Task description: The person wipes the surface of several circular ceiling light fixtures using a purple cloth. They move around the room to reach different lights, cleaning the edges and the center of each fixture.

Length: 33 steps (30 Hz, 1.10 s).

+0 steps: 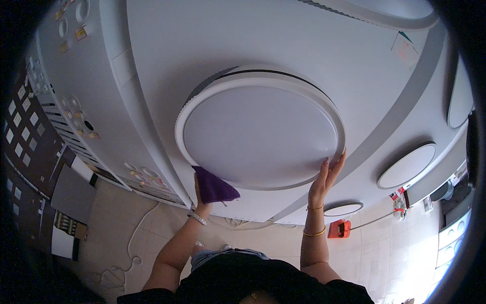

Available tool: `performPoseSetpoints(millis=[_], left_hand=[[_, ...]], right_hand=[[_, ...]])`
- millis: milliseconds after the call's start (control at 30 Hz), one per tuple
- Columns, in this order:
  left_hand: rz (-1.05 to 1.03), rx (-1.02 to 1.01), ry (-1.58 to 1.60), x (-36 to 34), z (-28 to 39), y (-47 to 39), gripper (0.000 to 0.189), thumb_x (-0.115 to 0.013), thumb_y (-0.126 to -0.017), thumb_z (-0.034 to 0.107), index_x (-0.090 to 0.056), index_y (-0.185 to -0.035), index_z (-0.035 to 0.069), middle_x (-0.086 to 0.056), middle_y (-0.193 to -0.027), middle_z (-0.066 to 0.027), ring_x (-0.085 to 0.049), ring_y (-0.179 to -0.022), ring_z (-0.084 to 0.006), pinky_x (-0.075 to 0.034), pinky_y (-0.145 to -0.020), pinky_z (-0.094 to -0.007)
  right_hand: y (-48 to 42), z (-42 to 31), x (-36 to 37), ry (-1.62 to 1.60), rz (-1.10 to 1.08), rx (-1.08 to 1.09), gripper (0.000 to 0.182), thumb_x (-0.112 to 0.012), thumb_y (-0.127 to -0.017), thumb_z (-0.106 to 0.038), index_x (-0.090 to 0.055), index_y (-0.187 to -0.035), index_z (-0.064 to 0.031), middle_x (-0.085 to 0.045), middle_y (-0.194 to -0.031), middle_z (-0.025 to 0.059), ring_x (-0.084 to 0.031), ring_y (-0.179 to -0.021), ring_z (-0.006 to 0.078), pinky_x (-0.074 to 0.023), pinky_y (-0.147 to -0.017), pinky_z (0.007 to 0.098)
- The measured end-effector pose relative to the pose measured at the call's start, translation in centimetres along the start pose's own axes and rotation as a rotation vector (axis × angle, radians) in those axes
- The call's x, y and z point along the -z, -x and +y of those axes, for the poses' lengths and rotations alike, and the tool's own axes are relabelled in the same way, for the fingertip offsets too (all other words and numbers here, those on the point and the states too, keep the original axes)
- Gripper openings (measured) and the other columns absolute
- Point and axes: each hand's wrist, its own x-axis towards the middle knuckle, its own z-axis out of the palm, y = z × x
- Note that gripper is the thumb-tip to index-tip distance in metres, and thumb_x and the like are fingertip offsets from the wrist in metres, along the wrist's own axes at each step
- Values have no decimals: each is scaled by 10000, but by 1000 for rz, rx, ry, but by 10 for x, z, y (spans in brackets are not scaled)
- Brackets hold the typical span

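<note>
Before me a large round ceiling-type lamp [262, 133] with a white rim and a pale diffuser is mounted on a white display panel [228, 34]. My left hand [202, 203] holds a purple cloth [216, 188] against the lamp's lower left rim. The cloth hides most of that hand's fingers. On the lower right of the rim rests my right hand [322, 182], fingers spread, with fingertips touching the rim and the diffuser's edge. It holds nothing else.
Smaller round lamps [407, 166] hang to the right. An orange dustpan [339, 228] with a long handle lies on the tiled floor [273, 243]. White cable [133, 243] trails across the floor at left. Small spotlights [76, 106] and wall switches [24, 133] fill the left-hand displays.
</note>
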Motion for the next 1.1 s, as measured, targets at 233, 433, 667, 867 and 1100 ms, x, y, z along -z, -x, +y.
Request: performPoseSetpoints(millis=[233, 433, 667, 867, 1100], left_hand=[[-51, 179, 52, -26, 46, 19, 342, -485, -975, 289, -474, -1269, 115, -550, -1094, -9, -540, -981, -142, -488, -874, -299], [-71, -141, -260, -29, 82, 7, 460, -512, -968, 283, -372, -1340, 52, -494, -1216, -50, -495, -1097, -165, -415, -967, -303], [159, -355, -320, -66, 173, -18, 421, -564, -946, 195, -387, -1284, 18, -528, -1169, -80, -518, -1046, -160, -425, -916, -281], [66, -593, -361, -99, 239, -46, 344, -583, -929, 138, -463, -1233, 29, -563, -1153, -96, -547, -1032, -178, -445, -896, -306], [-7, -1252, -872, -176, 302, -44, 376, -640, -868, 112, -533, -1225, 67, -533, -1242, -99, -481, -1158, -287, -381, -985, -427]], right_hand=[[1, 10, 9, 9, -20, 17, 568, -408, -969, -87, -149, -1468, -8, -159, -1530, 155, -142, -1415, 274, -110, -1148, 404], [-1, 0, 8, 21, -21, -10, 572, -411, -970, -94, -146, -1467, 3, -170, -1527, 165, -139, -1417, 272, -110, -1148, 399], [-2, -35, -6, 333, 58, 462, 580, -507, -873, -81, -298, -1407, 10, -314, -1454, 214, -254, -1369, 371, -168, -1124, 461], [17, -118, -80, 65, -494, 809, 486, -632, -767, -120, -540, -1243, -91, -443, -1360, 233, -373, -1285, 438, -295, -1054, 538], [2, -156, -160, -232, -679, 928, 624, -665, -721, -151, -485, -1316, -100, -439, -1333, 235, -412, -1244, 427, -333, -1011, 571]])
